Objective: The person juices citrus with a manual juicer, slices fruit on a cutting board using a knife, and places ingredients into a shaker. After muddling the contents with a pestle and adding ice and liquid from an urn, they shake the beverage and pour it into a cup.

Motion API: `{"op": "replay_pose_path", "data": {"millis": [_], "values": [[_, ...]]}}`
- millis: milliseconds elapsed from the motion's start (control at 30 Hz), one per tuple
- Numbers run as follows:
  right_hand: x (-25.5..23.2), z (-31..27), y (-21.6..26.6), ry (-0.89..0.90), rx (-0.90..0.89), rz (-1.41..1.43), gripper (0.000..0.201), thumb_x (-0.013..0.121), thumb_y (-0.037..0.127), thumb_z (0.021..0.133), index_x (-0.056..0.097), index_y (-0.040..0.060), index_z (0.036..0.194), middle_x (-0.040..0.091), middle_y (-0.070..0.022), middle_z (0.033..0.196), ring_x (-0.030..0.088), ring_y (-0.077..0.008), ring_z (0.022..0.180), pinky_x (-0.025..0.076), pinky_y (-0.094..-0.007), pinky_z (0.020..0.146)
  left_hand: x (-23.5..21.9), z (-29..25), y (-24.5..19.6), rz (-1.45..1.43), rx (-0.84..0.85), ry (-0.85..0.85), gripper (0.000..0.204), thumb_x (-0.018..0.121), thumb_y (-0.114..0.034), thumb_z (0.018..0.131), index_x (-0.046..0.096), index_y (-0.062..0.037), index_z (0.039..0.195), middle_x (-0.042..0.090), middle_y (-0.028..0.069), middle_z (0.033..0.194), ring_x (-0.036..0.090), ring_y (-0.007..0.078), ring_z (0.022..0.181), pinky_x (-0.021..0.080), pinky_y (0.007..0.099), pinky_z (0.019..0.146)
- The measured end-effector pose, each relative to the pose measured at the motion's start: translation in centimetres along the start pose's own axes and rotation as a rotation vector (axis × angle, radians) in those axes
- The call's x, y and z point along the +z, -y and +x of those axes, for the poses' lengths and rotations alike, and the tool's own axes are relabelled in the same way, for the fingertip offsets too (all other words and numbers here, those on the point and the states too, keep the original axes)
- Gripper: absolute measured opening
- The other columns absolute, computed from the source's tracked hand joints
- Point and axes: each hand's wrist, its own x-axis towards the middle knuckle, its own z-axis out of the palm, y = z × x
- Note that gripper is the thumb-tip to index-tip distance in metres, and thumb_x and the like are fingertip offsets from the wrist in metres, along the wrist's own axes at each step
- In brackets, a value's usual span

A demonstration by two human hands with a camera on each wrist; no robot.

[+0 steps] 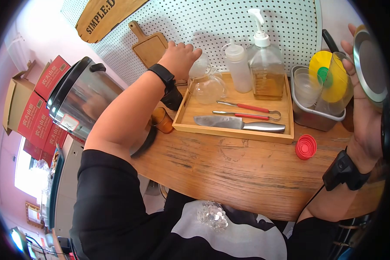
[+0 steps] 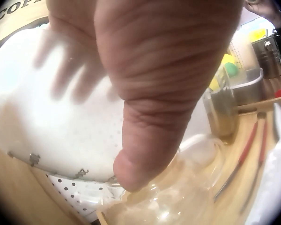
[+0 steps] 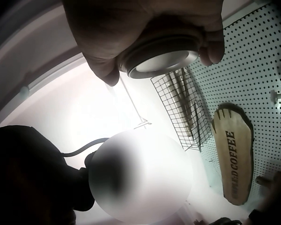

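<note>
In the head view my left hand point(image 1: 182, 58) is at the back left of the wooden tray, its fingers bent over a clear cup-like piece point(image 1: 198, 66). That piece overlaps the top of a glass pot point(image 1: 206, 89) with a handle. My left thumb point(image 2: 147, 159) points down at clear glass in the left wrist view, which hides the other fingertips. Raised at the far right, my right hand point(image 1: 364, 112) grips a round, metal-rimmed container point(image 1: 370, 65). Thumb and fingers go round its sides in the right wrist view, where a pale disc point(image 3: 161, 64) shows inside its rim.
The wooden tray point(image 1: 234, 135) carries a knife point(image 1: 264, 126), red-handled tongs point(image 1: 251, 107), a squeeze bottle point(image 1: 238, 71) and a pump bottle point(image 1: 266, 69). Right of it stand a grey bin point(image 1: 318, 119) with cups and a red collapsible cup point(image 1: 306, 147). A steel urn point(image 1: 89, 95) and amber glass point(image 1: 161, 120) stand left.
</note>
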Motion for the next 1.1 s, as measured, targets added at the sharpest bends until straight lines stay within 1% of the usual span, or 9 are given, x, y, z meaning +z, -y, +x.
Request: {"op": "replay_pose_path", "data": {"millis": [467,500,567,733,800,900,967,1000,1100], "values": [[4.0,-1.0,0.8,-0.295,0.101,-0.784,0.08,0.054,0.052,0.09,0.039,-0.0082,0.139,0.03,-0.0343,0.146,0.047,-0.0392,0.127,0.042,-0.0411,0.105,0.7,0.8,-0.9,0.286,0.054,-0.089,0.067,0.078,-0.019,0.066,0.049,-0.0152,0.127,0.058,0.0051,0.105,0.057,0.024,0.1,0.037,0.0428,0.086],[3.7,-1.1,0.8,-0.289,0.101,-0.787,0.08,0.054,0.052,0.09,0.039,-0.0082,0.139,0.03,-0.0343,0.146,0.047,-0.0392,0.127,0.042,-0.0411,0.105,0.6,0.6,-0.9,0.263,0.036,-0.074,0.069,0.078,-0.02,0.066,0.048,-0.0147,0.128,0.058,0.0056,0.105,0.057,0.0241,0.1,0.037,0.0423,0.087],[2.8,-1.5,0.7,-0.204,0.119,-0.358,0.077,0.051,0.051,0.092,0.04,-0.0085,0.139,0.037,-0.0326,0.143,0.05,-0.0366,0.125,0.044,-0.0402,0.103,0.5,0.3,-0.9,0.233,0.012,-0.065,0.071,0.078,-0.021,0.066,0.048,-0.0142,0.13,0.058,0.0061,0.105,0.057,0.0241,0.101,0.037,0.0418,0.087],[3.1,-1.1,-0.1,-0.226,0.119,-0.254,0.077,0.05,0.052,0.092,0.04,-0.0086,0.138,0.038,-0.0332,0.142,0.052,-0.0367,0.122,0.045,-0.0397,0.099,-0.3,-1.7,0.4,-0.195,-0.192,-0.053,0.085,0.082,-0.032,0.065,0.044,-0.0091,0.138,0.06,0.0151,0.114,0.059,0.0339,0.108,0.045,0.0435,0.09],[3.6,-1.2,-0.4,-0.247,0.15,-0.236,0.077,0.05,0.052,0.092,0.04,-0.0085,0.138,0.038,-0.0334,0.142,0.052,-0.0367,0.122,0.045,-0.0398,0.098,1.2,-3.1,1.5,-0.49,-0.263,-0.327,0.088,0.081,-0.034,0.066,0.041,-0.0063,0.139,0.06,0.0179,0.122,0.059,0.0333,0.111,0.047,0.0412,0.094],[4.5,-1.2,-1.4,-0.318,0.169,-0.206,0.074,0.049,0.05,0.092,0.041,-0.0081,0.138,0.041,-0.0323,0.14,0.053,-0.0372,0.121,0.046,-0.04,0.098,1.3,-6.5,0.8,-0.973,-0.285,-0.48,0.089,0.08,-0.037,0.071,0.037,-0.0062,0.142,0.06,0.016,0.123,0.06,0.029,0.11,0.047,0.0401,0.096],[4.7,-1.3,-2.5,-0.269,0.211,-0.274,0.073,0.049,0.049,0.092,0.041,-0.0076,0.138,0.042,-0.0304,0.14,0.053,-0.0363,0.121,0.046,-0.0397,0.097,0.6,-10.7,-2.1,-1.698,-0.313,-0.53,0.093,0.081,-0.039,0.071,0.034,-0.0077,0.144,0.058,0.0136,0.123,0.057,0.0251,0.113,0.046,0.0398,0.097],[4.9,-1.5,-3.1,-0.22,0.229,-0.323,0.072,0.049,0.048,0.093,0.041,-0.0071,0.138,0.044,-0.0285,0.14,0.054,-0.0353,0.121,0.047,-0.0394,0.096,1.1,-12.1,-3.8,-1.72,-0.318,-0.532,0.093,0.081,-0.039,0.071,0.034,-0.0077,0.144,0.058,0.0136,0.123,0.057,0.0251,0.113,0.046,0.0398,0.097],[7.4,-2.2,-6.1,-0.24,0.326,-0.459,0.07,0.051,0.048,0.091,0.044,-0.0059,0.135,0.051,-0.0202,0.134,0.057,-0.0281,0.115,0.048,-0.0364,0.093,3.3,-14.8,-9.7,-2.165,-0.033,-0.463,0.104,0.086,-0.039,0.066,0.029,-0.0087,0.147,0.051,0.0131,0.132,0.047,0.025,0.125,0.038,0.0419,0.105]]}}
